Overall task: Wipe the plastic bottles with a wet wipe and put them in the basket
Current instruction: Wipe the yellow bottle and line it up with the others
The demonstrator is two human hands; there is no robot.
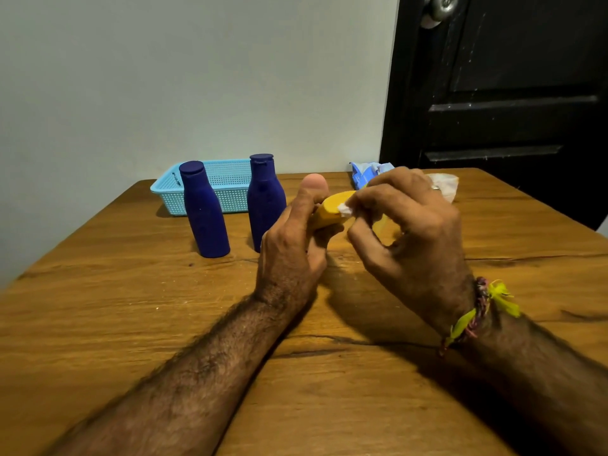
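left hand (292, 245) fingers curl round yellow bottle (329, 210); right hand (408, 225) fingers pinch wet wipe (345, 209) against it.

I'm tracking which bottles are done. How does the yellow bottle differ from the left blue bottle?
The yellow plastic bottle lies tilted in the left hand, off the table; the left dark blue plastic bottle stands upright on the wooden table. The yellow one is being rubbed with a white wet wipe pinched by the right hand; the blue one is untouched. Neither is in the light blue basket.
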